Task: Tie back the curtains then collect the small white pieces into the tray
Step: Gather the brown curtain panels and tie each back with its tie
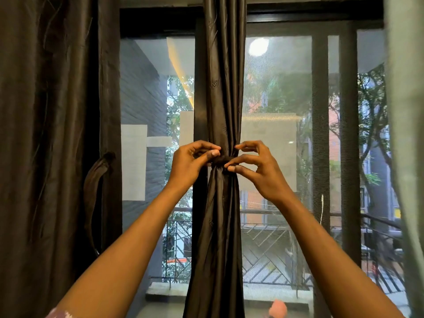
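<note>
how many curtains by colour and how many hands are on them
dark brown curtains: 2, the gathered middle one and the left one
grey-green curtain: 1
hands at the tie: 2, left hand and right hand
total: 5

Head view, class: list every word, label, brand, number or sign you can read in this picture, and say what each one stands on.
No readable text anywhere in this view.
The middle curtain, its tie and both hands, left hand and right hand: no print.
The pale patches on the window mesh: blank.
Buildings outside, seen through the mesh: too blurred to tell whether they carry any signs.
</note>
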